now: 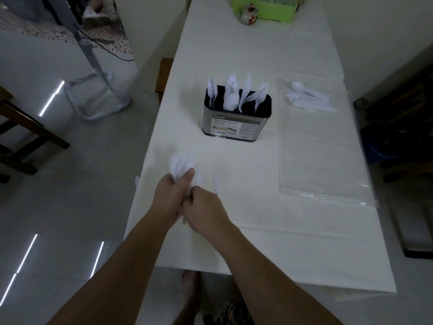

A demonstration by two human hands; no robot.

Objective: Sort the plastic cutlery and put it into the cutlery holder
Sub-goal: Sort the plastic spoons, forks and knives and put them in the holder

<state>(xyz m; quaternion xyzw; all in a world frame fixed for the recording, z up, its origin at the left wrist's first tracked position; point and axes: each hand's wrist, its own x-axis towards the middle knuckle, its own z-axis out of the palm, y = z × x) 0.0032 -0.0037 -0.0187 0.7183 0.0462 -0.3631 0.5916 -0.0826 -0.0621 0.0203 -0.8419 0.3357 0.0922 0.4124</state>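
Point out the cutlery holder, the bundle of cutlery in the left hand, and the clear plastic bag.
cutlery holder (pixel 236 124): head view, on its labelled front wall.
bundle of cutlery (pixel 179 164): head view, on the white ends above the fingers.
clear plastic bag (pixel 321 156): head view, on its flat middle.

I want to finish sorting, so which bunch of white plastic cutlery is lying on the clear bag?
The loose pile right of the cutlery holder; the other bunch is gripped in the left hand.
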